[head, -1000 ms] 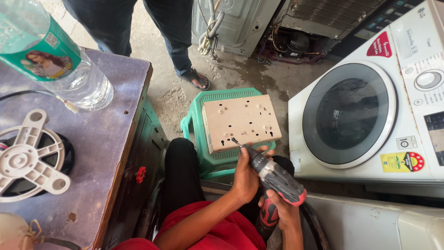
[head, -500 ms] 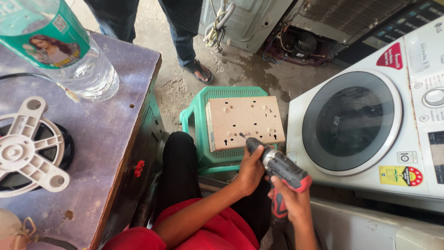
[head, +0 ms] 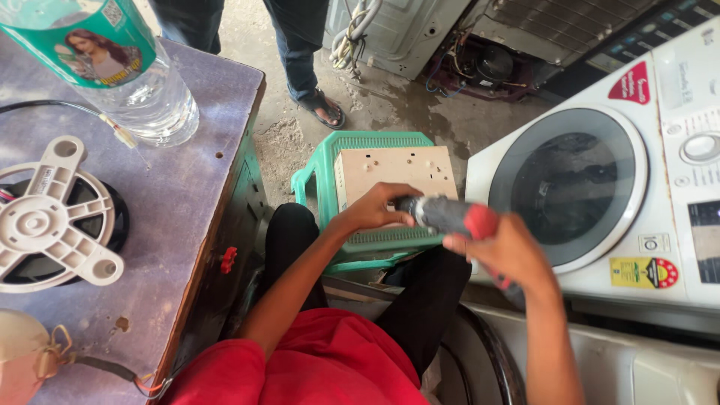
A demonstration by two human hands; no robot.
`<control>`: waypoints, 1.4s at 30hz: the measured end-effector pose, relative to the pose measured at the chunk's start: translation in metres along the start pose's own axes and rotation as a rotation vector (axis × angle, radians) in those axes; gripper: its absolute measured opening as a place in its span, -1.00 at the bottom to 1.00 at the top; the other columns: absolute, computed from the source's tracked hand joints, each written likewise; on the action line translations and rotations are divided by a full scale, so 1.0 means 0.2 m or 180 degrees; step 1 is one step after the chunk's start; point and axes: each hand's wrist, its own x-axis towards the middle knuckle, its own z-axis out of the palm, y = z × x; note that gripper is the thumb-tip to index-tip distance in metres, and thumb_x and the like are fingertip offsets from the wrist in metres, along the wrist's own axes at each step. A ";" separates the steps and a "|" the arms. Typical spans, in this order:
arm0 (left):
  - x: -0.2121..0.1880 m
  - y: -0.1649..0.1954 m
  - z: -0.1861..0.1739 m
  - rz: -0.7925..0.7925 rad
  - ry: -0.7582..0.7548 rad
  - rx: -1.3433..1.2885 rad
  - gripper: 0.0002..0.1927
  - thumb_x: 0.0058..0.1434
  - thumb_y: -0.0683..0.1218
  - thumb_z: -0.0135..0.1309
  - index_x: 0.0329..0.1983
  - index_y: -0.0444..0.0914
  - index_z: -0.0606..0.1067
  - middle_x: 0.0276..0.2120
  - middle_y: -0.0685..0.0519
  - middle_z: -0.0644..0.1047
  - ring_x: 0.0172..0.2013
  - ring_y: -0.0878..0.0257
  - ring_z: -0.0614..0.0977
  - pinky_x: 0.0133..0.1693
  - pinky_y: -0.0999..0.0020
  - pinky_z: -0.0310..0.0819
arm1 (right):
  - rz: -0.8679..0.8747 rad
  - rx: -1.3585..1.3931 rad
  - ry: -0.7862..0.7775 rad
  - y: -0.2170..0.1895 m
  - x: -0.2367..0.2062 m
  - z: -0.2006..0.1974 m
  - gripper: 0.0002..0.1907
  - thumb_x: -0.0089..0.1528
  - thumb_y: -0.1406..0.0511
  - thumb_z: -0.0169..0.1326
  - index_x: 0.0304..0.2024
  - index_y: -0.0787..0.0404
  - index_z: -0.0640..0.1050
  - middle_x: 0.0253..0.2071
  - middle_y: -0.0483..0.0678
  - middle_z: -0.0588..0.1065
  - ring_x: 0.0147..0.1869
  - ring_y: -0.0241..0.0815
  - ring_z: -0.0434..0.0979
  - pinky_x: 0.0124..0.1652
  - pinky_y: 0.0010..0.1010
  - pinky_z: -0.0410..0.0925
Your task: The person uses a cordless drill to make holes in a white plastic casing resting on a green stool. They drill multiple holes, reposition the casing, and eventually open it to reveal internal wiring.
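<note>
A beige board with small holes lies on a green plastic stool in front of me. My right hand grips the red handle of a cordless drill, which lies nearly level above the board's near edge. My left hand wraps around the drill's dark front end, and the bit is hidden under those fingers. My legs in black trousers sit just below the stool.
A white front-loading washing machine stands close on the right. A purple table on the left carries a water bottle and a white fan-like motor part. Another person's legs and sandalled foot stand beyond the stool, beside opened appliances.
The drill has swung from pointing down at the board to nearly level. My left hand has slid forward over its front end. The view has tilted down and closer.
</note>
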 end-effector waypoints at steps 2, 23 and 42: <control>0.02 -0.07 0.03 -0.0065 0.0123 -0.0358 -0.40 0.18 0.01 0.31 0.21 -0.37 0.46 -0.04 -0.07 0.62 -0.01 0.12 0.65 0.10 0.23 0.51 | -0.0217 -0.0677 0.0338 -0.08 0.03 -0.07 -0.49 0.11 0.04 0.40 -0.29 0.41 0.64 -0.57 0.16 0.51 -0.49 0.02 0.56 -0.43 -0.23 0.39; 0.00 -0.10 -0.04 -0.0136 0.0275 -0.2155 -0.23 0.07 0.23 0.40 0.15 -0.37 0.48 -0.15 0.00 0.62 -0.15 0.23 0.67 0.00 0.25 0.56 | -0.1704 -0.1589 0.1686 -0.37 0.09 -0.05 -0.07 0.05 -0.06 0.37 0.26 0.36 0.36 -0.46 0.02 0.61 -0.36 0.15 0.65 -0.39 -0.05 0.46; -0.01 -0.15 -0.05 -0.0250 0.0076 -0.2109 -0.34 0.11 0.21 0.37 0.03 -0.40 0.57 -0.24 -0.05 0.65 -0.17 0.20 0.69 -0.15 0.35 0.53 | -0.1737 -0.1633 0.1670 -0.34 0.07 -0.05 -0.07 0.07 -0.05 0.37 0.25 0.43 0.36 -0.51 0.07 0.59 -0.41 0.13 0.65 -0.41 -0.09 0.47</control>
